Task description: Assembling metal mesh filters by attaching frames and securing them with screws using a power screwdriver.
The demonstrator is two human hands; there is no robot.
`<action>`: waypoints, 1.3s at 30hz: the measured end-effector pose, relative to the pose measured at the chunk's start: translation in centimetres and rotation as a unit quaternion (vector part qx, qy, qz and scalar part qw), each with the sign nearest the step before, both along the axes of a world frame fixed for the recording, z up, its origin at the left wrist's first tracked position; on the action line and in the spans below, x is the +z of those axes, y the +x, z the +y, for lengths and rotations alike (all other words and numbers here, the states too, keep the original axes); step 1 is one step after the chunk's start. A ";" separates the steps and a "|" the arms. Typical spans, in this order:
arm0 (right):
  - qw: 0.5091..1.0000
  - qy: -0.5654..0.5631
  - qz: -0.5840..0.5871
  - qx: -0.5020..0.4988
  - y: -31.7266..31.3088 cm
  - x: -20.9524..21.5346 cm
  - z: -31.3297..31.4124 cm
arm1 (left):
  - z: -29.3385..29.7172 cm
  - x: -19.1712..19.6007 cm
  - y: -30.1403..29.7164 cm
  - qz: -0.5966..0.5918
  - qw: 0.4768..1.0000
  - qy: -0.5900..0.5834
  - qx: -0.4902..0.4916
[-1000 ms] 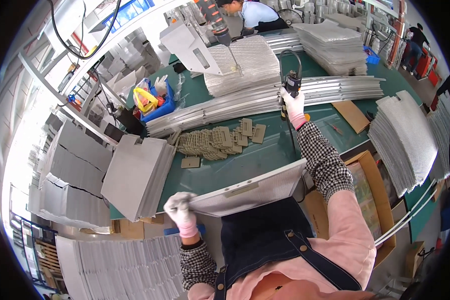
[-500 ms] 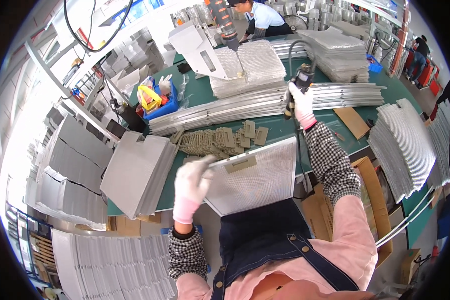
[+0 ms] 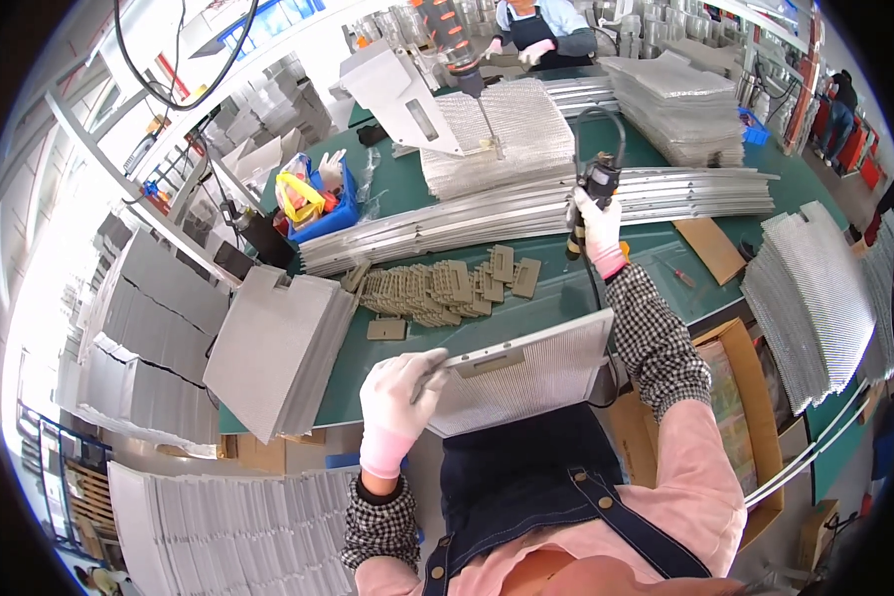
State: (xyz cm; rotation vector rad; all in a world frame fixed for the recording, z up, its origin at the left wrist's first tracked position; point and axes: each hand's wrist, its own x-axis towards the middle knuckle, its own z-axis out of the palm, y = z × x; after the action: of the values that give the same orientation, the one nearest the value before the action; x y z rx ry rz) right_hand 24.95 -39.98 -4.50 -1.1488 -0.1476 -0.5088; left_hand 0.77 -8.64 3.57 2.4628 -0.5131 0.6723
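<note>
1. My left white-gloved hand (image 3: 399,397): fingers curled at silver rectangular mesh panel's (image 3: 526,375) upper-left corner.
2. My right white-gloved hand (image 3: 598,230) grips black cylindrical power tool (image 3: 601,181) above green table (image 3: 556,298).
3. Panel, at table's near edge, tips steeper than moments ago; top edge probably easier to reach.

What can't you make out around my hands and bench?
In the head view:
Mesh panel: part of its left edge, behind the left hand.
Black tool: part of its body, covered by the right hand.
Cardboard box: some contents, hidden by the right arm.
Co-worker: head, cut off by the top edge.
</note>
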 end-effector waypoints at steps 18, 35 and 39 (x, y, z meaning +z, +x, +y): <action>0.928 0.154 -0.240 0.240 -15.6 19.1 3.5 | -10.3 -0.5 3.4 0.292 0.641 -0.678 -0.208; 0.913 0.040 -0.145 0.380 -16.7 18.2 11.7 | -3.0 -1.6 4.3 -0.234 0.972 -0.019 -0.007; 0.899 -0.015 -0.136 0.415 -16.4 17.7 12.1 | -2.8 -1.5 4.0 -0.221 0.974 -0.042 0.008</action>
State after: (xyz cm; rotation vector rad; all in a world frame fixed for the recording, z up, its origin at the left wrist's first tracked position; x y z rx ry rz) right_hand 8.59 -27.89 13.18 -0.9291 -0.8530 0.1051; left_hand 4.79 -11.48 2.05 2.2395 -0.6143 1.2359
